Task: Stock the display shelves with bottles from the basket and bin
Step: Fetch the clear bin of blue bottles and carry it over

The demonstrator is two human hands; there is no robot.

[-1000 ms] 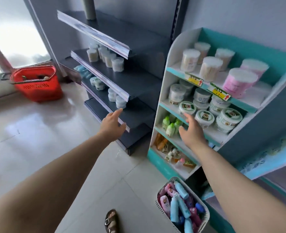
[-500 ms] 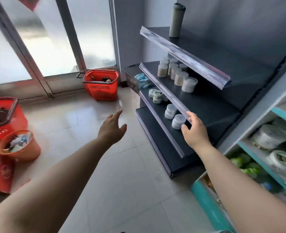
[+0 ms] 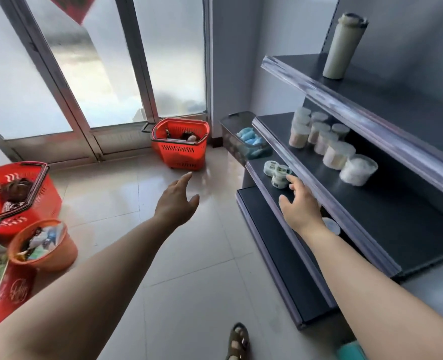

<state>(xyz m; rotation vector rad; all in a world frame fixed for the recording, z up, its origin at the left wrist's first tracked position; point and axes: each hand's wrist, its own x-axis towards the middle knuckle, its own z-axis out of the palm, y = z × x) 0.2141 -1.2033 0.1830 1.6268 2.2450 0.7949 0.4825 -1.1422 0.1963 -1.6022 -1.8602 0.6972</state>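
Observation:
A dark display shelf unit (image 3: 387,219) fills the right side, with clear tubs (image 3: 337,154) on its middle tier and small round jars (image 3: 277,172) on the tier below. My right hand (image 3: 299,206) hovers empty at the front edge of that lower tier, fingers apart, just beside the jars. My left hand (image 3: 176,201) is stretched out over the floor, open and empty. A red basket (image 3: 181,145) stands by the glass doors. At the left edge a second red basket (image 3: 15,196) sits behind an orange bin (image 3: 46,245) holding bottles and packets.
A tall cream flask (image 3: 342,45) stands on the top shelf. A clear tray of blue items (image 3: 246,141) hangs at the shelf's left end. Glass doors (image 3: 98,74) close off the back. My sandalled foot (image 3: 238,341) is on the tiled floor.
The view has swung left, away from the teal shelf and white basket, toward the doors and red baskets. My right hand has moved along the dark shelf's edge.

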